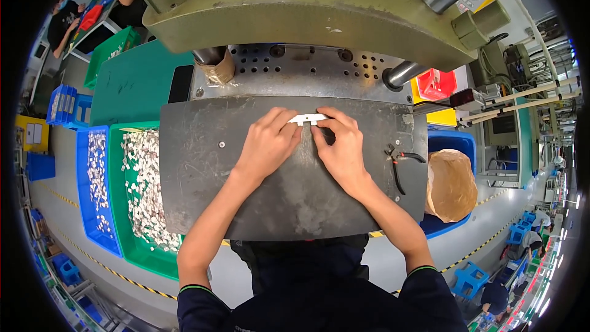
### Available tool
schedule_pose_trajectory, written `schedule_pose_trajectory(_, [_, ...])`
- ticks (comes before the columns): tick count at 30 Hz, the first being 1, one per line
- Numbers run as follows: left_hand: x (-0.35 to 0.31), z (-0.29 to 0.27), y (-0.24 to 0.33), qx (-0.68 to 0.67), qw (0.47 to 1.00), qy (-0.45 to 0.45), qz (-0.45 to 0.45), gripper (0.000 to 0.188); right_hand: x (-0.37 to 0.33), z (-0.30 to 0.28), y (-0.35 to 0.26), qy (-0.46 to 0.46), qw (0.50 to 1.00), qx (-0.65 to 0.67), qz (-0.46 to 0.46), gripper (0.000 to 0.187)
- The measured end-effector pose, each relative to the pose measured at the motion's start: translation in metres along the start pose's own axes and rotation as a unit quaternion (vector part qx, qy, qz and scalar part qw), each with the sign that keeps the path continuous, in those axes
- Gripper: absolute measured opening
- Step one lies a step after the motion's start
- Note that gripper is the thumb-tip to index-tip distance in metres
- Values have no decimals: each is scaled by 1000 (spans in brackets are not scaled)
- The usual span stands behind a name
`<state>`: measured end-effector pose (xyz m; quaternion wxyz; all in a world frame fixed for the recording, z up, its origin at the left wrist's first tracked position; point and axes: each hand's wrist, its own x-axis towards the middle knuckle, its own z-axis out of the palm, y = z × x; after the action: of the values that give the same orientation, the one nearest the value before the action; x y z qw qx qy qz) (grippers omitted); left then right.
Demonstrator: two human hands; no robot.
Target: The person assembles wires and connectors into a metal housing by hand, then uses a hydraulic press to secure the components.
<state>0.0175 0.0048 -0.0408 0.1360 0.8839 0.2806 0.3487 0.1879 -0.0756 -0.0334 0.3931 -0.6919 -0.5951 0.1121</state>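
A small white flat strip [306,118] with short tabs along its near side is held level between my two hands, just above the dark work plate [258,215]. My left hand [270,141] pinches its left end, fingers closed. On its right end my right hand [340,143] closes with thumb and fingers. The exact kind of the part cannot be made out. Cutting pliers [397,166] with dark red-and-black handles lie on the plate, to the right of my right hand.
A big press [313,21] with steel columns stands beyond the plate. At left are a green bin [117,209] and a blue bin [89,221] of small pale pieces. At right, a blue bin [448,137] holds a brown paper bag [452,184]. Other people work farther off.
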Motion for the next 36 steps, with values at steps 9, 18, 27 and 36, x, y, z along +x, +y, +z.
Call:
schedule_pose_trajectory(9, [4, -4, -8, -30, 999, -17, 21, 13, 16, -13, 20, -43, 992, 16, -114, 10])
schedule_pose_trajectory(18, [6, -13, -12, -53, 998, -43, 14, 10, 29, -25, 27, -82, 982, 27, -169, 13])
schedule_pose_trajectory(27, [14, -36, -15, -66, 995, -74, 14, 12, 36, -46, 44, -108, 980, 45, -161, 14])
schedule_pose_trajectory(36, [17, -54, -21, -45, 992, -120, -12, 10, 42, -57, 53, -121, 974, 17, -191, 14])
